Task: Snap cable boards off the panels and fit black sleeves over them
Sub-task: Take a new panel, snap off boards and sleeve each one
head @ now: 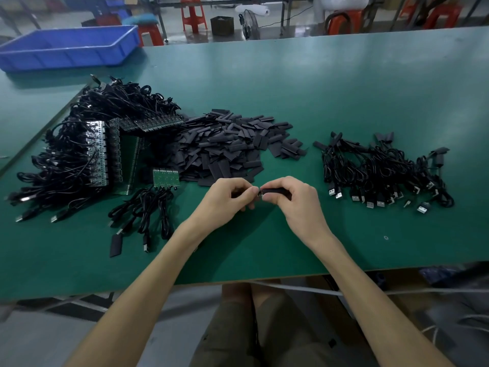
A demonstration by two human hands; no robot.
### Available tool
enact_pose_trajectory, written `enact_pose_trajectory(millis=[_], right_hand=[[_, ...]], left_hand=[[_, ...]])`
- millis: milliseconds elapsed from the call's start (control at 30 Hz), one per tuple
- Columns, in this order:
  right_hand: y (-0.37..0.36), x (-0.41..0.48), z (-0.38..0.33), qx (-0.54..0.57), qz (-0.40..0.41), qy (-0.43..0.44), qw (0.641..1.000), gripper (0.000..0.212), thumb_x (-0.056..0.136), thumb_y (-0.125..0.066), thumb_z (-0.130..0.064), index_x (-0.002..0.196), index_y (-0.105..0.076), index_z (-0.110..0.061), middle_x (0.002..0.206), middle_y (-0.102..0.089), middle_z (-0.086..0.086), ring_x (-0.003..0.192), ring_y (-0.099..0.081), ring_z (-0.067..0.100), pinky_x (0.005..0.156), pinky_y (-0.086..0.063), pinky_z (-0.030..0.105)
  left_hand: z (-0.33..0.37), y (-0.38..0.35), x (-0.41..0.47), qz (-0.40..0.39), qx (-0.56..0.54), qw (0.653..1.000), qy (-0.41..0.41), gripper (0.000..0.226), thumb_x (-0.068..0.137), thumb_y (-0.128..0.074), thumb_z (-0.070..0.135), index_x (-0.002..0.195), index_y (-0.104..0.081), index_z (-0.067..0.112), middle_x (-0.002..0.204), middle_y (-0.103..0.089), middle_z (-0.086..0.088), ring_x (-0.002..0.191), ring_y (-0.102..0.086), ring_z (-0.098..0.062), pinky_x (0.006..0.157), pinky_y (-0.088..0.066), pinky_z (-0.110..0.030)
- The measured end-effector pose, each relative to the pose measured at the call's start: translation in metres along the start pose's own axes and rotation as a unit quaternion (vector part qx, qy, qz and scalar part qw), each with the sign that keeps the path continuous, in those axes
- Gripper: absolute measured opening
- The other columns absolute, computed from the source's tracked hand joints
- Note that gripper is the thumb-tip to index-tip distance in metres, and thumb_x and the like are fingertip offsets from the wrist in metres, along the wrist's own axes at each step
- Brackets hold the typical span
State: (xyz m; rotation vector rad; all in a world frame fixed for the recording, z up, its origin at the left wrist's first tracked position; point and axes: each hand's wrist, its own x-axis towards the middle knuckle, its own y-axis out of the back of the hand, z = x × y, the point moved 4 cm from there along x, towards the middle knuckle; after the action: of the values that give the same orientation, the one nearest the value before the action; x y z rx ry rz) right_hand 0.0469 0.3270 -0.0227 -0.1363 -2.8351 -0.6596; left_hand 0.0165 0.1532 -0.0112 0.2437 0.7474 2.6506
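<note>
Over the green table's middle, my left hand (227, 198) pinches a small cable board (258, 193), of which only the tip shows between my fingers. My right hand (293, 200) grips a black sleeve (275, 191), and its open end meets the board's tip. A green panel (166, 178) with several boards and attached cables lies left of my hands. Stacked panels (105, 152) with tangled black cables fill the far left. A heap of loose black sleeves (227, 144) lies just behind my hands.
A pile of sleeved cables with USB plugs (381, 173) lies at the right. One loose sleeve (116, 245) lies at the front left. A blue bin (68, 47) stands at the back left corner. The table's front edge (238, 283) is close below my forearms.
</note>
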Motion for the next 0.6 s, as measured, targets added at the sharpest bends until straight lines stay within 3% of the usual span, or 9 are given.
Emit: enact_pose_trajectory(millis=[233, 500, 600], right_hand=[[-0.001, -0.001, -0.004, -0.003, -0.012, 0.009, 1.000, 0.017, 0.087, -0.078, -0.010, 0.104, -0.078, -0.014, 0.100, -0.073, -0.005, 0.097, -0.067, 0.005, 0.088, -0.052, 0.021], [-0.002, -0.003, -0.011, -0.026, -0.006, 0.045, 0.999, 0.016, 0.089, -0.077, -0.011, 0.105, -0.077, -0.012, 0.098, -0.071, -0.005, 0.095, -0.064, -0.001, 0.083, -0.045, 0.008], [0.000, -0.007, -0.015, -0.033, 0.013, 0.071, 0.997, 0.015, 0.089, -0.076, -0.007, 0.103, -0.077, -0.009, 0.096, -0.070, -0.004, 0.094, -0.063, -0.005, 0.083, -0.043, 0.006]], left_hand=[[0.000, 0.002, 0.001, -0.025, -0.018, 1.000, 0.000, 0.020, 0.102, -0.061, 0.025, 0.091, -0.074, 0.015, 0.073, -0.073, 0.003, 0.067, -0.062, -0.014, 0.074, -0.055, -0.047], [-0.003, 0.003, 0.001, -0.029, -0.057, 0.998, 0.010, 0.021, 0.102, -0.061, 0.024, 0.090, -0.074, 0.012, 0.072, -0.072, 0.003, 0.065, -0.060, -0.013, 0.070, -0.051, -0.033], [0.000, 0.003, 0.001, -0.035, -0.060, 0.997, 0.015, 0.023, 0.102, -0.060, 0.025, 0.089, -0.073, 0.011, 0.072, -0.071, 0.003, 0.066, -0.059, -0.013, 0.070, -0.048, -0.034]])
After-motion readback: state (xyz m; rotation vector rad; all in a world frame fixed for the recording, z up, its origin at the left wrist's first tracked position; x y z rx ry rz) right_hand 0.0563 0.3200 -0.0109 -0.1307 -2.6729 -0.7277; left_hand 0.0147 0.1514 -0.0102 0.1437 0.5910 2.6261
